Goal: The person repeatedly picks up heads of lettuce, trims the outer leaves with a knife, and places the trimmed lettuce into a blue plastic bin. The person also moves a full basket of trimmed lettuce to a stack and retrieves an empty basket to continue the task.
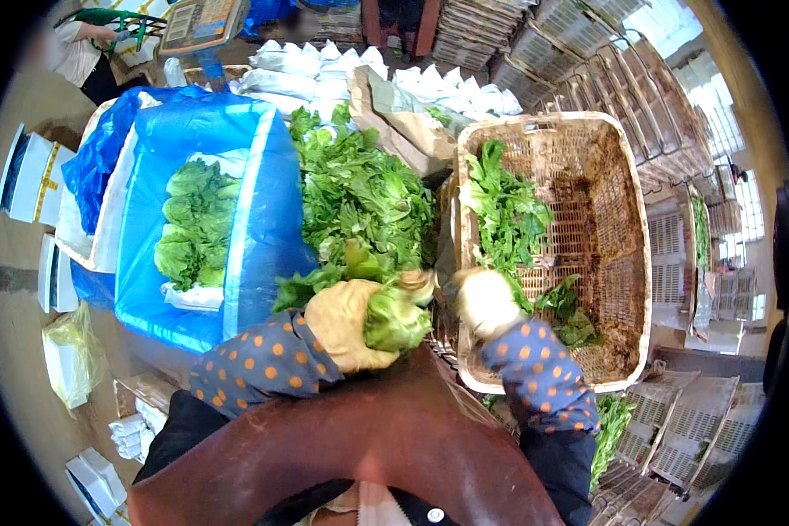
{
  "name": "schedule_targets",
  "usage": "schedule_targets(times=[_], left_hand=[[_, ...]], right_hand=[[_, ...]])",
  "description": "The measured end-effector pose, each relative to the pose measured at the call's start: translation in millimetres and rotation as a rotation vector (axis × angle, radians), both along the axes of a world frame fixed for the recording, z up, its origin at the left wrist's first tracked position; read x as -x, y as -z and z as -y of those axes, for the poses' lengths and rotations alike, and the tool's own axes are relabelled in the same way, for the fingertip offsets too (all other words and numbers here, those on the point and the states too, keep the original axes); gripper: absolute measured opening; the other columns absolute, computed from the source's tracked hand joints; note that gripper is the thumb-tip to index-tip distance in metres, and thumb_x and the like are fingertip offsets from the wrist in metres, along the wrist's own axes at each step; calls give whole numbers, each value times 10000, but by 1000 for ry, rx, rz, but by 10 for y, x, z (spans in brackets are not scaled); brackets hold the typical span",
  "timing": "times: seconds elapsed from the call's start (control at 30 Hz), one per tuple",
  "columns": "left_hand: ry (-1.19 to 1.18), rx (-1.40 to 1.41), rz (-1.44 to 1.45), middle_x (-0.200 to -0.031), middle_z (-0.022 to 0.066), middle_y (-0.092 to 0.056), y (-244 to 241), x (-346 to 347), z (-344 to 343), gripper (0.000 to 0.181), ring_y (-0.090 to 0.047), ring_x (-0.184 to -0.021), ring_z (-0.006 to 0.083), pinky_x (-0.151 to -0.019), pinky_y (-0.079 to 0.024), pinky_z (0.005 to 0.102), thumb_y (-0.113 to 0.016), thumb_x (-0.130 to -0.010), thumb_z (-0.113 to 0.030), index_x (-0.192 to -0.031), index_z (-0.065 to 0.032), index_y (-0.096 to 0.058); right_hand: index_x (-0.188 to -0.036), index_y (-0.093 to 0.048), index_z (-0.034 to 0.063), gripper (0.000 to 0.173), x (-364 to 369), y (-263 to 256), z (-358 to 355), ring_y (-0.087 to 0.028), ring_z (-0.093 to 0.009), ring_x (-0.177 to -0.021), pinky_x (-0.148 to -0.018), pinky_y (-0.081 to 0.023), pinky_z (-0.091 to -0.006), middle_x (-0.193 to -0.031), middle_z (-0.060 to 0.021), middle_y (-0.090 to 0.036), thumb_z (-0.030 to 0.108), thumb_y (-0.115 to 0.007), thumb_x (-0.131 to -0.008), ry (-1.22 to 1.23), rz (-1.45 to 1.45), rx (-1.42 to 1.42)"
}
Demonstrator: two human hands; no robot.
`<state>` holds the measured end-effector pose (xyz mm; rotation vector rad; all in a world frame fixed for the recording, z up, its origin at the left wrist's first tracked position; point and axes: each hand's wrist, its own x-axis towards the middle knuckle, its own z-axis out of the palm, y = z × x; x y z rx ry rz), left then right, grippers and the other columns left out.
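Note:
My left hand, in a pale yellow glove, grips a green lettuce head with its cut stem end toward the right. Motion blurs my gloved right hand at the near left side of a dirty plastic crate; its fingers cannot be made out. Inside that crate lie loose lettuce leaves along the left wall and a darker leaf clump. Beyond my left hand is a heap of lettuce leaves. To the left, a box lined with blue plastic holds several lettuce heads on white paper.
White filled bags and brown paper lie behind the heap. A scale stands at the back left, near another person. Stacked crates line the right. White foam boxes sit on the floor at left.

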<state>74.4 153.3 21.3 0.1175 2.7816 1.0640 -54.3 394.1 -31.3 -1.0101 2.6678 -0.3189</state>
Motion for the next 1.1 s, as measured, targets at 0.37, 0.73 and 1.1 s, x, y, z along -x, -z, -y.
schedule_targets(times=[0.37,0.73,1.1], left_hand=[[-11,-735,94,-1284,208,-532,398,-116,338,644,-496,-1203,278,-1046,-371,387,-587,-870,-311,-1400,-10,-382],[402,-892,428,-1263,139,-589,557,334,541,474,-551,-1158,214,-1002,-419,342,-533,-963,-291,-1380,-76,-471],[594,231,-62,-838,102,-636,279,547,401,381,-643,-764,295,-611,-512,392,-577,-837,-156,-1219,-155,-588]], right_hand=[[-1180,-595,-20,317,-561,-379,534,-559,-94,-933,-865,-446,-247,-1064,-49,-647,104,-634,-891,292,968,709],[-1034,-643,-3,275,43,-346,421,-642,-393,-820,-768,-523,-419,-884,-218,-655,163,-641,-815,-481,309,528],[-1478,-250,13,1232,-526,476,426,-342,-291,-1370,-1135,-255,-434,-1472,-160,-361,709,-744,-589,131,1606,843]])
